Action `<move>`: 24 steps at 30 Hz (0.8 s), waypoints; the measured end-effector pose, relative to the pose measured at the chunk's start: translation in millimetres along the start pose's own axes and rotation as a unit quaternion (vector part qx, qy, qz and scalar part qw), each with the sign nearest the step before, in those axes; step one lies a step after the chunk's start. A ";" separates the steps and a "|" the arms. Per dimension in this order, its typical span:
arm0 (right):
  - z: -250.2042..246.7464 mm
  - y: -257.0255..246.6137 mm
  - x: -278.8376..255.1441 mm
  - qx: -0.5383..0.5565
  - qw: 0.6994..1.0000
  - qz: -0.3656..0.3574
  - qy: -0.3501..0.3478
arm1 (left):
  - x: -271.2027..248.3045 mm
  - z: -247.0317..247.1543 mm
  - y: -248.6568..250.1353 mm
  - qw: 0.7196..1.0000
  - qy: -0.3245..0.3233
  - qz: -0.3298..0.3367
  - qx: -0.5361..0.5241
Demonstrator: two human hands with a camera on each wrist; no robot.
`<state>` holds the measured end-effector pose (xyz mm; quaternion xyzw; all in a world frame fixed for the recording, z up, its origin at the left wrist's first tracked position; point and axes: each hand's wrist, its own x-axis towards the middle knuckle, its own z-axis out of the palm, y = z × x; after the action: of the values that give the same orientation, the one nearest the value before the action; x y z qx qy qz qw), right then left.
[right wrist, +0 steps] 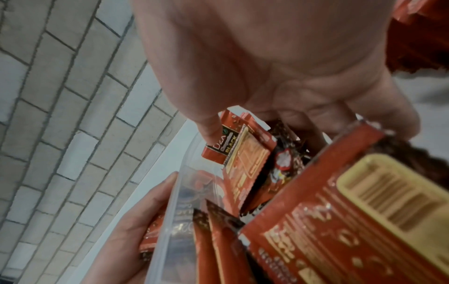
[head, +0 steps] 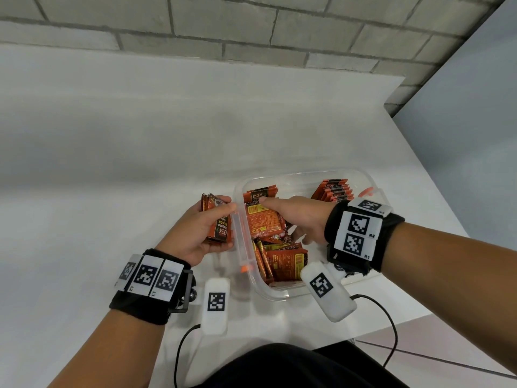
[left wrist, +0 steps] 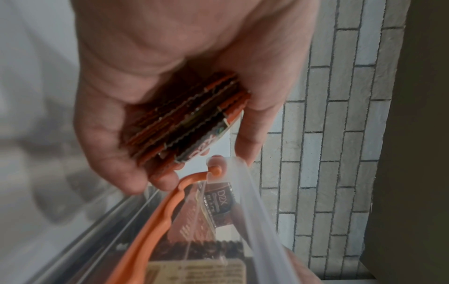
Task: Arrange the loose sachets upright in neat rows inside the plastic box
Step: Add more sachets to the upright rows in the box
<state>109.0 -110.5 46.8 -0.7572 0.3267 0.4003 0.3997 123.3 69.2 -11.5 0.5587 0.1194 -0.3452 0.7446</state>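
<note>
The left hand (head: 201,231) grips a stack of orange-and-black foil sachets (head: 219,222) just outside the clear plastic box (head: 279,295) (white counter); the right hand (head: 293,217) reaches inside among loose sachets (head: 285,261), its grip hidden.

- A white counter (head: 117,152) carries everything and runs far beyond the left grip (head: 195,233) to a wall.
- A grey brick wall (head: 251,26) rises at the counter's far edge, well beyond both grips.
- A plain pale wall panel (head: 475,121) stands off beyond the right grip (head: 296,219).
- Tiled floor (head: 447,357) shows below the counter's near corner, nearer the person than the right grip.
</note>
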 end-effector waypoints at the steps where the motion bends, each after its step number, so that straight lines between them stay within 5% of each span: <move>1: -0.2 1.0 0.2 0.002 1.000 -0.003 -0.001 | 0.0 -0.4 -0.3 1.000 0.001 -0.001 0.000; 8: -12.2 15.1 -8.8 0.009 0.999 -0.040 0.032 | -4.6 -2.4 2.2 1.000 0.000 0.016 -0.012; 13: -30.5 33.8 -30.9 0.016 0.991 -0.118 0.056 | -18.9 -7.1 21.7 0.994 0.012 0.091 -0.056; 20: -39.4 47.8 -75.9 0.034 0.932 -0.341 0.116 | -43.5 53.7 45.6 0.976 -0.144 0.134 -0.090; 24: -40.8 54.8 -86.6 0.101 0.918 -0.360 0.130 | -40.8 98.0 42.2 0.974 -0.150 0.151 -0.083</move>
<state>38.0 -156.3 117.8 -0.8248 0.1198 0.0923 0.5449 100.3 0.9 77.1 0.4482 -0.0511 -0.2980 0.8413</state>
